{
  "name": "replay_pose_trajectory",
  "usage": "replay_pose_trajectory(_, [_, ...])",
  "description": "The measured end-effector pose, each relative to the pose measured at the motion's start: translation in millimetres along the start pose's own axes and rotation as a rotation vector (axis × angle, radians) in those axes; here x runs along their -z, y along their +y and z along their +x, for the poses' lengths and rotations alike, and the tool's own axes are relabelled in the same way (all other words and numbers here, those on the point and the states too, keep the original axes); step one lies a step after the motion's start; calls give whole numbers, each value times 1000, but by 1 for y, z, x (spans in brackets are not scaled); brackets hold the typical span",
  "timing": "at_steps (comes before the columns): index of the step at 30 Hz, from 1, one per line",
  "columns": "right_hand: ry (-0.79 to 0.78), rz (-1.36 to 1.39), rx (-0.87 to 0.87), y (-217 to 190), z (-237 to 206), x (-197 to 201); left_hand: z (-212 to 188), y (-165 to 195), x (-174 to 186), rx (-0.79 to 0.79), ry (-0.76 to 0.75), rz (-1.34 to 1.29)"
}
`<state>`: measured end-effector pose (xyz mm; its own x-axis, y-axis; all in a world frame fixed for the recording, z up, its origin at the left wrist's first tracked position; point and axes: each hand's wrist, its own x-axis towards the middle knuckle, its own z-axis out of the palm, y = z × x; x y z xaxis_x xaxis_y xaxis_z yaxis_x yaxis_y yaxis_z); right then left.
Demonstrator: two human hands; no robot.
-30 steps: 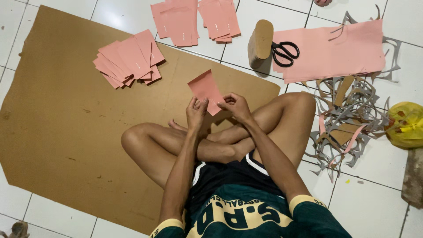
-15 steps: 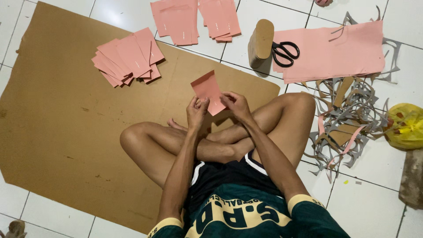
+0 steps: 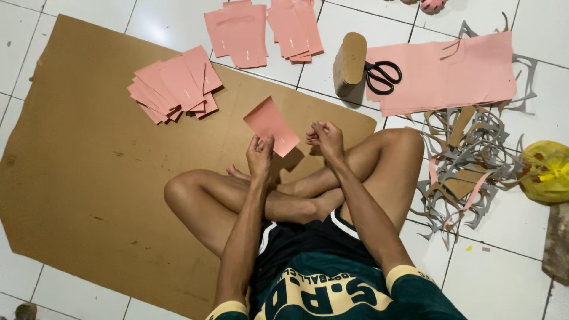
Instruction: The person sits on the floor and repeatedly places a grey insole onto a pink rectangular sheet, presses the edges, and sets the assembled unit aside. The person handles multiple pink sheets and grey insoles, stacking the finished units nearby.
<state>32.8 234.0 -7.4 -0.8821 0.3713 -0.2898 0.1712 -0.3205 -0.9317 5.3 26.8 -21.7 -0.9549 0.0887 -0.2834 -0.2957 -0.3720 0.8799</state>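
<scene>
Head view, looking down at my crossed legs on the floor. My left hand [image 3: 259, 155] pinches the lower edge of a small pink sheet [image 3: 271, 125], holding it up tilted just above my knees. My right hand [image 3: 325, 136] sits curled just beside it at three o'clock, fingertips together; I cannot tell if it grips anything. To handle the sheet well, I judge both hands should hold opposite edges so it stays flat. At ten o'clock from the hands, a fanned pile of pink pieces [image 3: 175, 83] lies on a brown cardboard mat [image 3: 77, 178]. At twelve o'clock, two more pink stacks [image 3: 261, 29] rest on white tiles. At one o'clock, black scissors [image 3: 382, 75] lie on a large pink sheet [image 3: 450, 74], beside a wooden block [image 3: 349, 62]. At three o'clock, grey offcuts [image 3: 474, 166] sprawl, near a yellow bag [image 3: 545, 172]
</scene>
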Motion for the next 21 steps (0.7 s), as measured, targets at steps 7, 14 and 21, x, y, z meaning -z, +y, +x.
replay_pose_trajectory(7, [-165,-274,2,7,-13,-8,2,-5,1,9,-52,-179])
replay_pose_trajectory(14, [-182,-442,201,7,-26,-19,-3,-9,1,-36,-74,159])
replay_pose_trajectory(21, [-39,-442,118,6,-22,-18,-9,-11,-7,-100,-101,244])
